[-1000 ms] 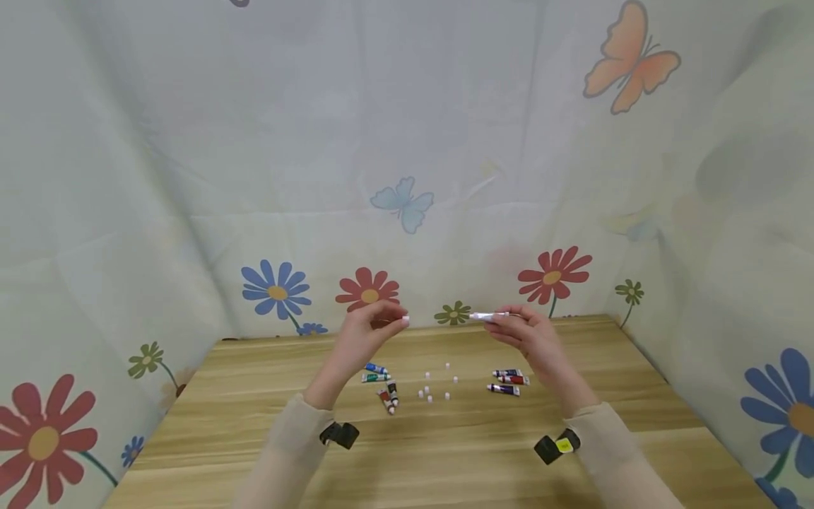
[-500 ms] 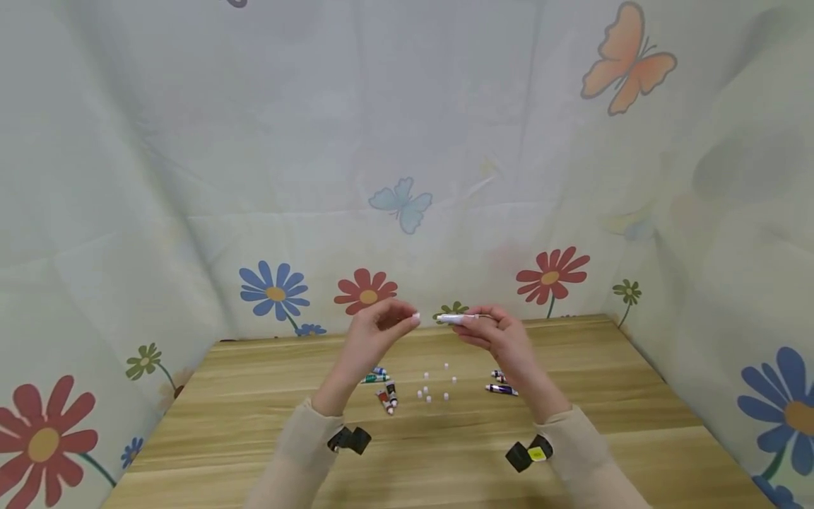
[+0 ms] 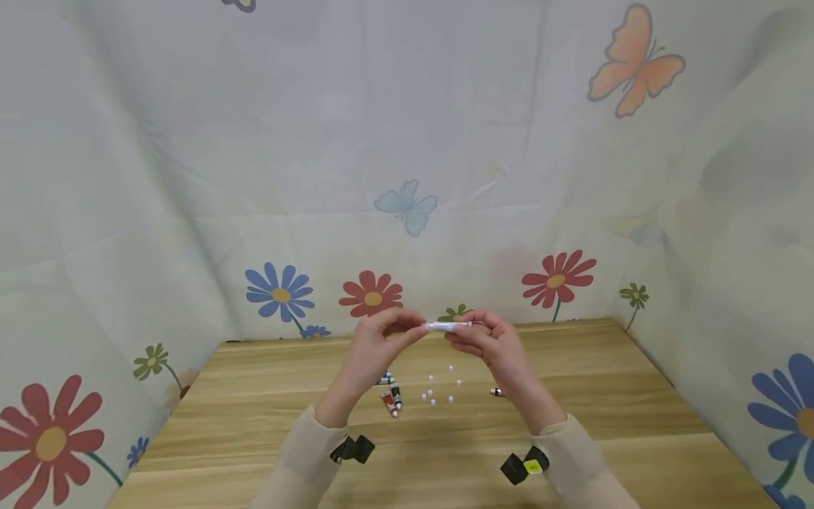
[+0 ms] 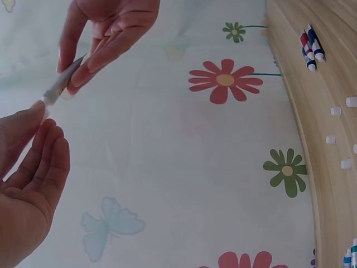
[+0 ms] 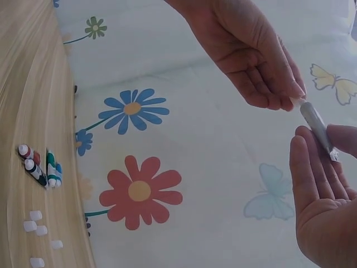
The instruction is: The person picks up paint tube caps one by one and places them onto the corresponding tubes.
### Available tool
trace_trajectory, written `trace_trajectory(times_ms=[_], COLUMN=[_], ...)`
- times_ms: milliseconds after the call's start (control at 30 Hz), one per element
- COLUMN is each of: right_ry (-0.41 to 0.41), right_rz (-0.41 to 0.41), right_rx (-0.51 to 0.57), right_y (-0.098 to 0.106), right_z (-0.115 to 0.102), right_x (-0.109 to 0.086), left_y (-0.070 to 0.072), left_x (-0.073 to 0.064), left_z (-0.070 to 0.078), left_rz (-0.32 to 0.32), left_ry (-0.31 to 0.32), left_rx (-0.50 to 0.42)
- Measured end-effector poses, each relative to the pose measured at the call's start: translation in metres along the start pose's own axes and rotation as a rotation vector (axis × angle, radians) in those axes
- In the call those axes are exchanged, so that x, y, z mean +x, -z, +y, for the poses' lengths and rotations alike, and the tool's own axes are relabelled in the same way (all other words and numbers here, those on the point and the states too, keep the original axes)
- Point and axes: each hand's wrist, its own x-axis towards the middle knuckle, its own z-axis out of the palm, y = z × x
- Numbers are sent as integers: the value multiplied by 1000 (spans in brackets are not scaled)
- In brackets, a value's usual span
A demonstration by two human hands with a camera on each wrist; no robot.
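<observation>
Above the table, my right hand (image 3: pixel 499 348) holds a small whitish-silver paint tube (image 3: pixel 448 326) between thumb and fingers, its nozzle end pointing left. My left hand (image 3: pixel 372 350) pinches a small white cap (image 3: pixel 427 326) at that nozzle end. Fingertips mostly cover the cap, so how far it sits on the tube cannot be told. In the right wrist view the tube (image 5: pixel 316 124) tilts, with its flat crimped end beside the right thumb. The left wrist view shows both hands meeting at the tube (image 4: pixel 62 81).
Several loose white caps (image 3: pixel 451 400) lie mid-table. To their left are several paint tubes, including a black one (image 3: pixel 396 394), a red one (image 3: pixel 388 404) and a green one (image 5: pixel 51 167). More tubes (image 4: pixel 314 42) lie on the right, partly behind my right hand. A flowered cloth (image 3: pixel 407 261) hangs behind.
My hands have come together: the right hand moved left with the paint tube and the left hand moved right with the cap, closing the gap between cap and nozzle.
</observation>
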Motion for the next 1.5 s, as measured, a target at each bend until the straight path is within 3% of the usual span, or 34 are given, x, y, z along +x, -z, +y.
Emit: trace_trajectory(times_ms=[167, 433, 667, 867, 1000, 1100, 1167, 1267, 1333, 1400, 1500], right_ry=[-44, -144, -229, -250, -234, -180, -115, 45, 139, 162, 24], right_rz=[-4, -95, -211, -216, -196, -178, -170, -167, -168, -175, -203], right_rx=[-41, -105, -131, -146, -209, -336, -443, -612, -672, -658, -476], right_y=[-2, 3, 2, 1, -2, -8, -14, -22, -23, -21, -16], right_z=[1, 13, 23, 25, 19, 8, 0, -8, -6, -2, 3], right_x=[-5, -19, -23, -26, -30, -36, -41, -47, -48, -49, -48], left_y=[0, -5, -5, 1, 5, 6, 6, 6, 6, 6, 5], left_x=[-9, -29, -34, -34, -36, -37, -38, -39, -40, -41, -44], left_z=[20, 10, 5, 6, 7, 8, 8, 9, 10, 10, 8], left_rz=[-6, -18, 8, -59, -108, -141, -158, -173, -176, -175, -177], left_ry=[39, 74, 117, 128, 162, 188, 198, 205, 212, 213, 189], left_rx=[9, 8, -90, -95, -88, -61, -38, -34, -32, -32, -50])
